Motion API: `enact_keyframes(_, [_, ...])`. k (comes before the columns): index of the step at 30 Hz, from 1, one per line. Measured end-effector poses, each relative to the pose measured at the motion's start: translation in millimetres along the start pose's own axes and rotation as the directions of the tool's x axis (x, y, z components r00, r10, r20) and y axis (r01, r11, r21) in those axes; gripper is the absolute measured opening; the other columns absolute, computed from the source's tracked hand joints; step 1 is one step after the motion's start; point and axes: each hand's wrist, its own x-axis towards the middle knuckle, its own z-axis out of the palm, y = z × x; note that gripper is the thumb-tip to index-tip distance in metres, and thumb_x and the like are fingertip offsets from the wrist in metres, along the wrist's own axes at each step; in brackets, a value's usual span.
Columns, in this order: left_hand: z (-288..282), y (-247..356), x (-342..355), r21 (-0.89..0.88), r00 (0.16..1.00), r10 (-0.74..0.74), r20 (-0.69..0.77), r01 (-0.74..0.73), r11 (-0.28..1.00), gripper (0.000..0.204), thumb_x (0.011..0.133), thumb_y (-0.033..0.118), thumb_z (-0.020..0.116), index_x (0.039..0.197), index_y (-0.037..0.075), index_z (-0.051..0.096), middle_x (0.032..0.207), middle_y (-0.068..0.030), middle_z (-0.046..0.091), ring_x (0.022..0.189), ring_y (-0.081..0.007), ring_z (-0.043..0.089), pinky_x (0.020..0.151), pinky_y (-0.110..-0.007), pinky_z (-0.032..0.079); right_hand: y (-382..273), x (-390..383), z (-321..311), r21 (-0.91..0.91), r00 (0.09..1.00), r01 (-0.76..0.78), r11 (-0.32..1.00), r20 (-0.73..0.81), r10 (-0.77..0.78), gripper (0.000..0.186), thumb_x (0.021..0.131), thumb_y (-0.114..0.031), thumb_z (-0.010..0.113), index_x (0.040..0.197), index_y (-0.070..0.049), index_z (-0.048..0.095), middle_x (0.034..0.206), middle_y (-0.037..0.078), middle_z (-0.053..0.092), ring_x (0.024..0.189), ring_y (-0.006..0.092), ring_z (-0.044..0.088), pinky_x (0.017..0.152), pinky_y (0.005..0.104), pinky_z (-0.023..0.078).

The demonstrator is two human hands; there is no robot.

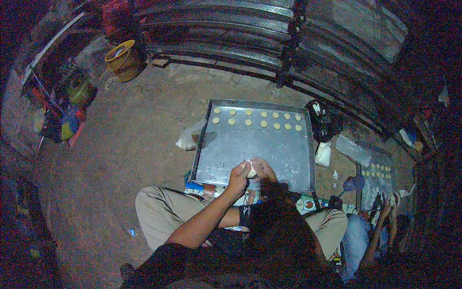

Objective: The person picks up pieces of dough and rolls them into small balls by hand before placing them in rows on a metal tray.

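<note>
Over the near edge of a large metal tray [250,149], both of my hands are closed round one pale lump of dough [250,169]. My left hand [238,175] grips it from the left, thumb on top. From the other side my right hand [263,169] presses it; part of the dough is hidden by the fingers. Along the tray's far side lie two rows of small round pale dough pieces [263,124]. White floury smears mark the tray's right half.
Left of the tray lies a clear bag of white powder [186,140]; a white packet [323,154] and black bag [323,120] are at its right. A co-worker's hands [390,202] are at another tray [376,185]. A yellow bucket [126,67] stands far left, near metal racks [216,38].
</note>
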Motion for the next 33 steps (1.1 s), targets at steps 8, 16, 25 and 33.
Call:
enact_keyframes(8, [-3,-10,4,0.845,0.877,0.320,0.358,-0.450,0.289,0.084,0.086,0.006,0.055,0.155,-0.001,0.006,0.160,-0.0284,-0.008,0.147,-0.0489,0.003,0.119,-0.055,0.010,-19,2,-1,-0.154,0.996,-0.092,0.984,-0.010,0.092,0.032,0.086,-0.027,0.072,0.110,-0.008,0.065,0.076,0.004,0.062,0.063,0.0182,0.059,0.065,0.0307,0.050])
enact_keyframes(16, [15,-22,-4,0.773,0.874,0.294,0.386,-0.480,0.414,0.093,0.088,0.004,0.056,0.151,-0.007,-0.010,0.158,-0.0314,-0.008,0.148,-0.0473,0.002,0.119,-0.050,0.016,-19,2,-43,-0.112,0.921,-0.371,0.922,-0.177,0.349,0.029,0.092,-0.034,0.065,0.103,-0.007,0.067,0.071,0.003,0.059,0.057,0.0182,0.056,0.058,0.0305,0.048])
enact_keyframes(25, [6,-24,8,-0.413,0.969,-0.074,0.234,0.168,0.895,0.081,0.098,0.062,0.038,0.152,0.004,0.023,0.151,-0.0192,0.035,0.136,-0.0372,0.042,0.111,-0.051,0.038,-14,6,-15,0.477,0.900,-0.340,0.811,-0.084,0.427,0.056,0.103,-0.048,0.040,0.126,-0.002,0.061,0.093,0.009,0.067,0.073,0.0191,0.060,0.070,0.0312,0.049])
enact_keyframes(33, [-57,-20,34,-0.864,0.971,-0.201,0.133,0.213,0.456,0.050,0.100,0.054,0.047,0.095,0.006,0.057,0.093,-0.0100,0.063,0.085,-0.0209,0.066,0.078,-0.034,0.059,-45,0,5,0.080,0.986,-0.167,0.983,0.012,0.166,0.058,0.106,-0.044,0.032,0.134,0.002,0.053,0.123,0.018,0.065,0.121,0.0269,0.059,0.105,0.0353,0.041])
